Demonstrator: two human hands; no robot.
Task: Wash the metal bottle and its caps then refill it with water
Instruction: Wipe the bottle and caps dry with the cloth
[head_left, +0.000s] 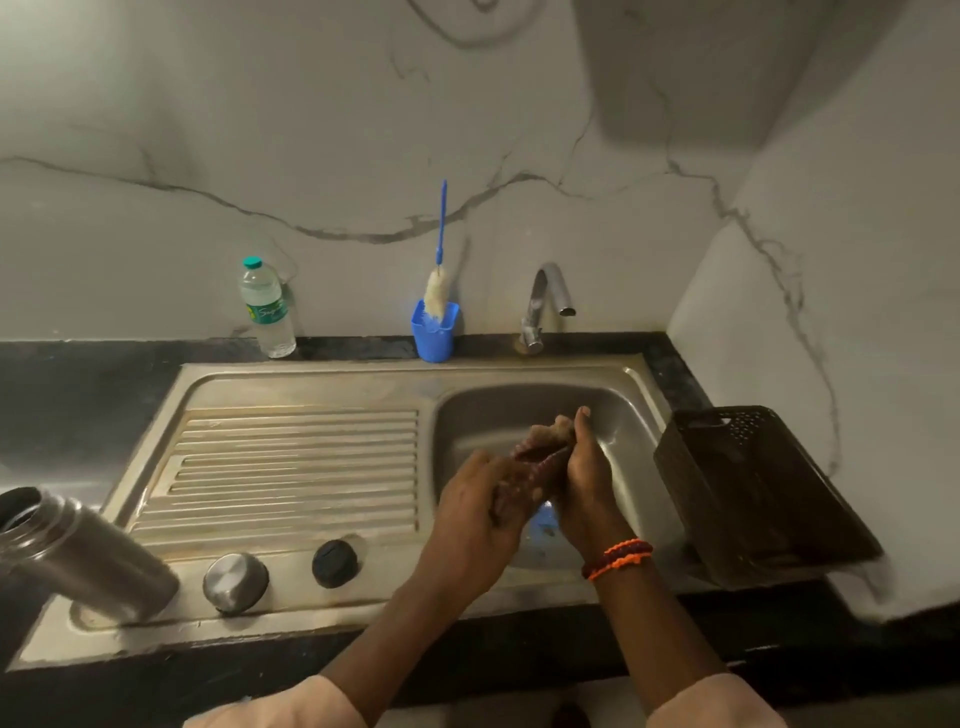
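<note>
Steel bottle (78, 558), uncapped, stands on the drainboard (296, 467) far left of both hands; steel cap (235, 582) and black cap (335, 563) sit apart between bottle and hands. Left hand (475, 512) and right hand (584, 493) — over the basin (618, 415) — together grip a brownish scrubber (537, 462), blurred. Beyond the hands: tap (545, 306), blue cup (434, 332) holding a brush (439, 280), plastic bottle (266, 309) — dark basket (753, 493) right of the right hand.
</note>
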